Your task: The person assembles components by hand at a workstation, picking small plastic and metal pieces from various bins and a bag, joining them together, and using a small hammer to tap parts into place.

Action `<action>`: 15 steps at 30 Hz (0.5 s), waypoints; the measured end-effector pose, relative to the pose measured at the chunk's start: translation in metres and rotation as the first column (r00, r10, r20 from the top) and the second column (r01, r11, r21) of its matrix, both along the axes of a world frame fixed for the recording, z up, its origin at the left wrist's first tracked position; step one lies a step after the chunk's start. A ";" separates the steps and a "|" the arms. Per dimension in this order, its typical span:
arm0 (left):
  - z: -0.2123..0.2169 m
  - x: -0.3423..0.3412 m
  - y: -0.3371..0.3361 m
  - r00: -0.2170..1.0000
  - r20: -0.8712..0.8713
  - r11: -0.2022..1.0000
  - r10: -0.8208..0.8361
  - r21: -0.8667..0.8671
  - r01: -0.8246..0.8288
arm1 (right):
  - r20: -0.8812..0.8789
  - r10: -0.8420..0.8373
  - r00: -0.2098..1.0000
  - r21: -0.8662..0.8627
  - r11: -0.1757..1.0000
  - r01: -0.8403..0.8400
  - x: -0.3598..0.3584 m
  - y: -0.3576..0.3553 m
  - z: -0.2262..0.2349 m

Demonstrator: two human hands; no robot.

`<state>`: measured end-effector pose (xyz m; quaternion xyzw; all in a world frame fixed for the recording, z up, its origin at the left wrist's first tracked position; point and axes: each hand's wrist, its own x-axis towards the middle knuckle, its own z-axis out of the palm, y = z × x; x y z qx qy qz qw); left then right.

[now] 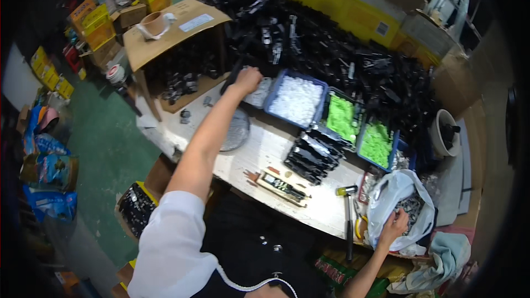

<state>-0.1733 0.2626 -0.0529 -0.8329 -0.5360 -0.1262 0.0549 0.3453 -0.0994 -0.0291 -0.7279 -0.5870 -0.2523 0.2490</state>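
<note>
My left hand [249,79] reaches over a dark tray that holds clear or silvery small parts [259,95]. Its fingers are curled downward, and what they pinch is hidden. On the right, my right hand [394,225] dips into a white plastic bag [381,196] of small metal-looking parts [411,208]. The fingers there are bent together among the parts, too small to make out. Between my arms, a long pale fixture [282,189] lies on the bench with a black part set in it. Behind that sits a row of black elongated housings [314,154].
A blue bin of white pieces [297,99] and bins of green pieces [341,116] line the bench [259,157]. Black parts [331,44] heap up behind them. A hammer [348,215] lies left of the bag. A cardboard box [182,22] stands far left, near a round clear container [237,129].
</note>
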 end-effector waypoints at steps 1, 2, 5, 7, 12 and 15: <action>0.005 -0.001 -0.006 0.998 0.032 0.999 0.047 0.009 -0.047 | 0.063 0.031 0.998 0.031 0.999 -0.033 0.006 0.002 -0.007; 0.006 -0.010 -0.009 0.999 -0.009 0.998 0.053 -0.020 -0.054 | -0.034 0.037 0.999 -0.010 0.999 -0.037 0.006 0.006 -0.010; 0.022 -0.005 -0.024 0.993 -0.120 0.998 0.024 0.066 -0.016 | -0.173 -0.037 0.984 -0.125 0.992 0.015 -0.007 0.011 -0.004; 0.005 0.002 -0.010 0.972 -0.234 0.999 0.008 0.039 0.001 | -0.164 -0.030 0.986 -0.107 0.994 0.013 -0.002 0.002 -0.002; 0.020 0.011 -0.013 0.985 -0.160 0.994 0.063 -0.076 -0.076 | -0.164 -0.034 0.986 -0.085 0.996 0.020 0.003 0.002 -0.009; 0.007 -0.006 -0.011 0.981 -0.073 0.969 0.177 -0.161 -0.187 | -0.158 -0.036 0.987 -0.098 0.995 0.020 -0.003 0.007 -0.005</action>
